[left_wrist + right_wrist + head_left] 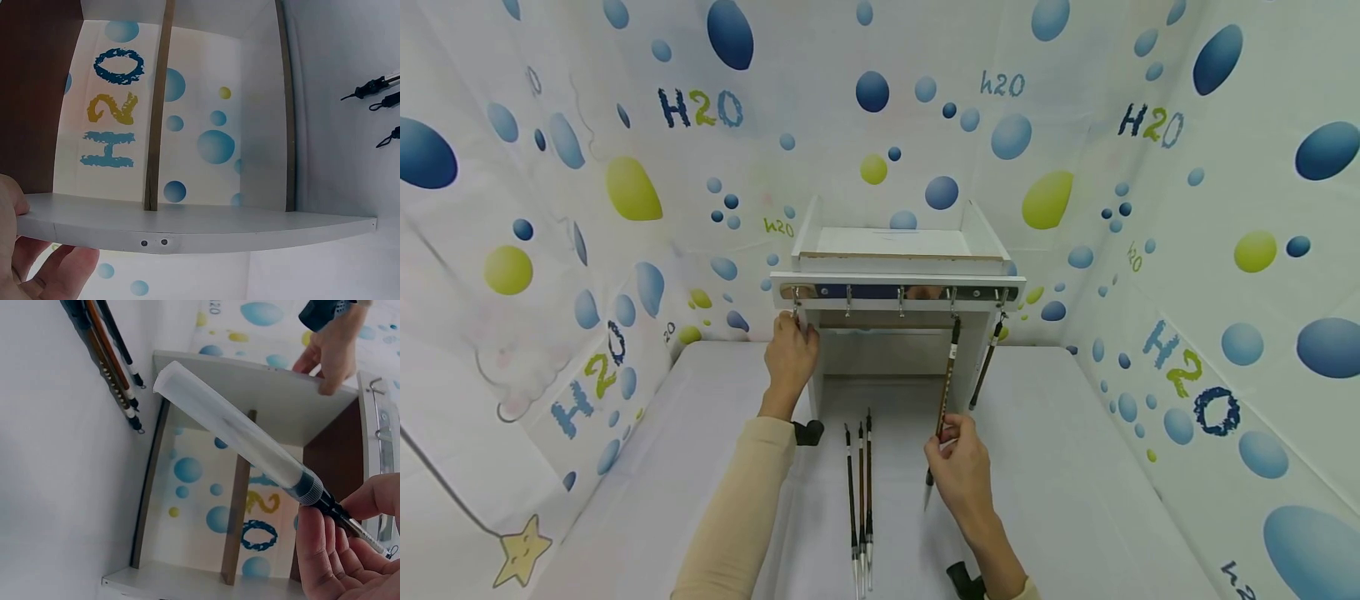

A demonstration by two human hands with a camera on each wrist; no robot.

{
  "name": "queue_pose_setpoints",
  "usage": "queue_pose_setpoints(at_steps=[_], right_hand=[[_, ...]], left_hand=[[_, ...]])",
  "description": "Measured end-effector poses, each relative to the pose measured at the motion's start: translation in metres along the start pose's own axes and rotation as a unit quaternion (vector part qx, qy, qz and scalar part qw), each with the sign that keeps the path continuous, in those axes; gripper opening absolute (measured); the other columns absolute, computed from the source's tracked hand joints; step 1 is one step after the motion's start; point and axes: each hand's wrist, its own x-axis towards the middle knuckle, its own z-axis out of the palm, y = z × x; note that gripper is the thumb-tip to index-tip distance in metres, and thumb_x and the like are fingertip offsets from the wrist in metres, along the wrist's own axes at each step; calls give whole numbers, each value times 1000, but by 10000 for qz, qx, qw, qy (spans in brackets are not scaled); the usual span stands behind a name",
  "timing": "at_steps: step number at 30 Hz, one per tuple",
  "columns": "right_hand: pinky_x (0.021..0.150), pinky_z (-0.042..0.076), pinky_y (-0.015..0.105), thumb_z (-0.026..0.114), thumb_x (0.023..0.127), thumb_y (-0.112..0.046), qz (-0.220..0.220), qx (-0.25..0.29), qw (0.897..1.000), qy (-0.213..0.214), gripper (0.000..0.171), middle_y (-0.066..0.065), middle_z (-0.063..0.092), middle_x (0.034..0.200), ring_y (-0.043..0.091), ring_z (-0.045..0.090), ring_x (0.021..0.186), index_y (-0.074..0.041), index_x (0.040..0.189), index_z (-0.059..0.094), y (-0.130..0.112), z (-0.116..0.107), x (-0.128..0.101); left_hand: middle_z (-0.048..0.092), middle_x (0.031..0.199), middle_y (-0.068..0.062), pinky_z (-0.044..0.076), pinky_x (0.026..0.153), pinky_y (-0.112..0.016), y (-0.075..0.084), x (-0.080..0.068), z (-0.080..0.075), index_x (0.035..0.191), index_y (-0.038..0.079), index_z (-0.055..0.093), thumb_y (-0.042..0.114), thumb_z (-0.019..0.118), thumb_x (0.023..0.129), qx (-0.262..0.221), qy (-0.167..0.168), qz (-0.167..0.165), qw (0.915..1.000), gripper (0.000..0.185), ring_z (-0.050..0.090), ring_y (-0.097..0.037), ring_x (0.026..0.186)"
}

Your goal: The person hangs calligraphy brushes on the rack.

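A white shelf rack (898, 306) carries a row of metal hooks (901, 300) along its front bar. My left hand (792, 354) grips the rack's left side panel (206, 234), thumb on one face and fingers on the other. In my right hand (961, 467) is a calligraphy brush (950, 367), pinched low on its handle, tip downward. A translucent cap (231, 434) covers its bristles. Its top end is at the fourth hook; whether the loop is on it I cannot tell. A second brush (987, 367) hangs from the rightmost hook.
Three more brushes (861, 492) lie side by side on the white tabletop (1060, 483), in front of the rack. The rack's upper tray (891, 242) has raised sides. Behind and beside stand white walls (820, 108) printed with bubbles.
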Motion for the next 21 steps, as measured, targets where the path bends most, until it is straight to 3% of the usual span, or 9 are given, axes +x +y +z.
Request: queue_pose_setpoints(at_steps=[21], right_hand=[[56,47,20,71,88,-7,-100,-132,9997,170,34,7,66,89,9,58,68,-2,119,58,0,-2,-4]], left_hand=[[59,104,-24,53,69,-62,0,-1,-1,115,-5,51,24,53,97,-25,1,36,10000,34,66,-54,82]])
